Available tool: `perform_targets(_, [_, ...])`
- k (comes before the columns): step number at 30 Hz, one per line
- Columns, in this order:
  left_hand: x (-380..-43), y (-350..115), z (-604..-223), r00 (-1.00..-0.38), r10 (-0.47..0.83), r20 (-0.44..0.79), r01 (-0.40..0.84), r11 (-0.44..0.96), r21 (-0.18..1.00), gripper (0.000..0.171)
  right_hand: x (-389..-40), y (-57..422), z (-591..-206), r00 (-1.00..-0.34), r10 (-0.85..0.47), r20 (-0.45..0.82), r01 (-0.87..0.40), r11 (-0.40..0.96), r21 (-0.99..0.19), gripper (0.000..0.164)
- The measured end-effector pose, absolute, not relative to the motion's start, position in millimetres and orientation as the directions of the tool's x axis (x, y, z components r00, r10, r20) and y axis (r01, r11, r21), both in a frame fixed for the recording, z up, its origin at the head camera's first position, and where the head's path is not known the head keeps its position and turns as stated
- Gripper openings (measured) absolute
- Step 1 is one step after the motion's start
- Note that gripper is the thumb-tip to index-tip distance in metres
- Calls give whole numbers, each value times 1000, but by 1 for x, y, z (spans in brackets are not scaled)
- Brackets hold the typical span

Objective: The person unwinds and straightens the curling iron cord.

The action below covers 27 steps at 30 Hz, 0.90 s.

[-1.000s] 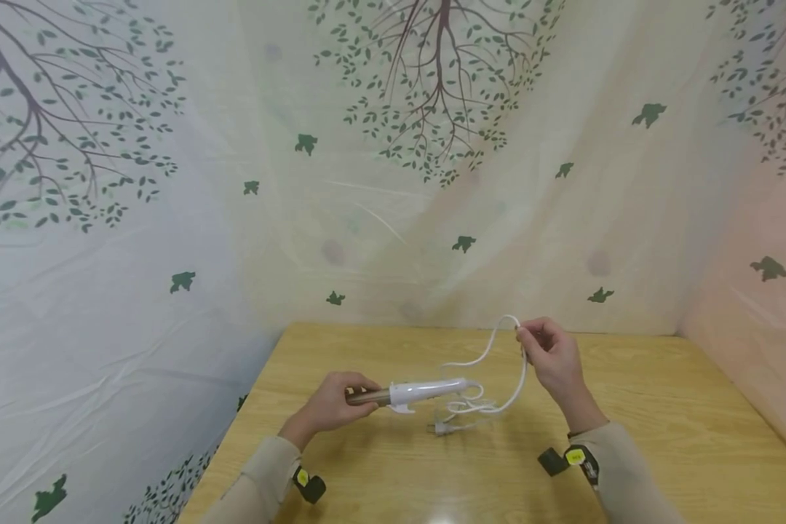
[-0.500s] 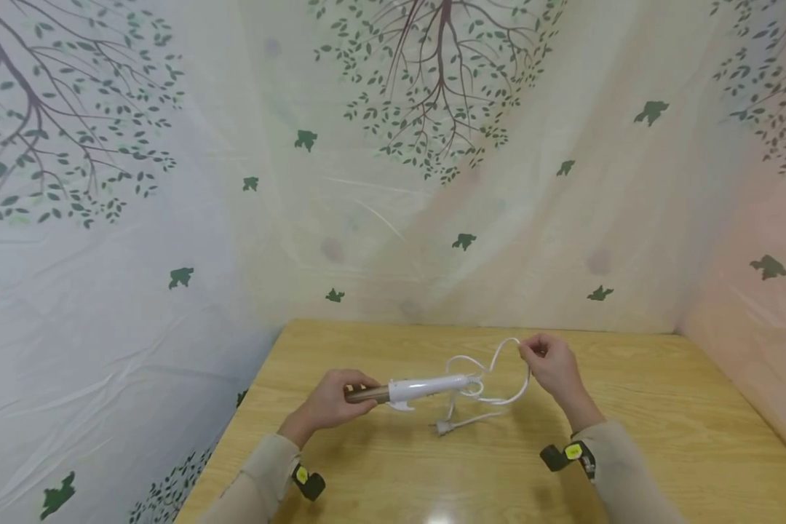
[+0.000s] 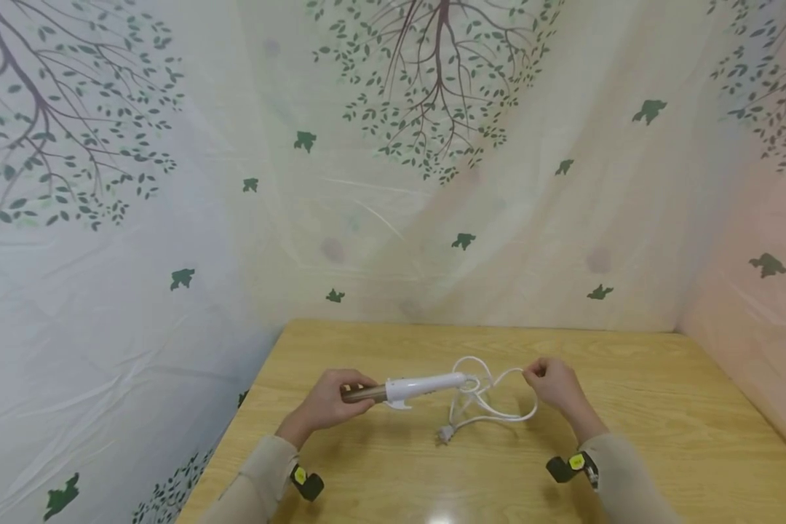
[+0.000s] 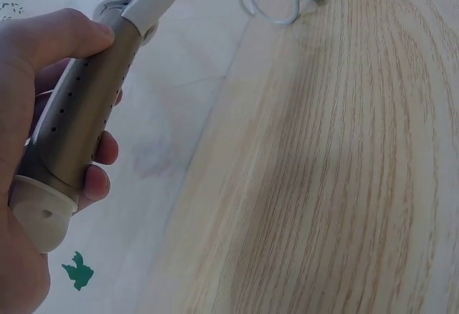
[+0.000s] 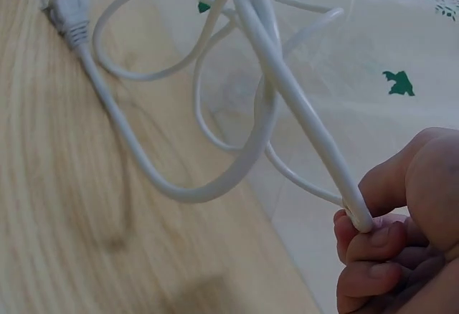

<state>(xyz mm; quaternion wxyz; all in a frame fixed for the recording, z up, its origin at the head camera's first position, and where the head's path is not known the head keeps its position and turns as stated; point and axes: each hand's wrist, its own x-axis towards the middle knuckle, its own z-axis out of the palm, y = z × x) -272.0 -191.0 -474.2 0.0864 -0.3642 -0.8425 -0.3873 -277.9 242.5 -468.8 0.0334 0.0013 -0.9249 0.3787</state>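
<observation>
The left hand (image 3: 330, 402) grips a curling iron (image 3: 406, 389) by its brown metal barrel, fingers (image 4: 97, 149) curled under the barrel and the thumb lying along its top, so that the tool is held level just above the wooden counter (image 3: 661, 437), its white handle pointing toward the right hand. In the left wrist view the barrel shows rows of small holes and a pale cap at the near end. The right hand (image 3: 553, 386) pinches the white cord (image 3: 498, 416) between thumb and curled fingers (image 5: 369, 246), holding one stretch of it up off the counter. From the handle's end the cord runs in loose, overlapping loops between the two hands, partly lying on the wood. The plug (image 3: 445, 434) rests flat on the counter in front of the loops, nearer the person. Behind the counter hangs a pale sheet (image 3: 393, 182) printed with trees and small green birds.
</observation>
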Motion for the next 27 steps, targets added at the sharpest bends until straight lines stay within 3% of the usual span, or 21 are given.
perform_targets(5, [-270,-193,-477,-721,527,450,681,422,598,21,-272,248,-481,-1000,-4,25,-20,728,-685,19])
perform_targets(13, [-270,-198,-478,-803,435,407,590,483,647,22,-263,254,-490,-1000,-26,12,-28,758,-652,18])
perform_targets(27, [-273,-206,-489,-825,329,460,565,531,632,22,-250,270,-500,-1000,-15,14,-21,782,-622,17])
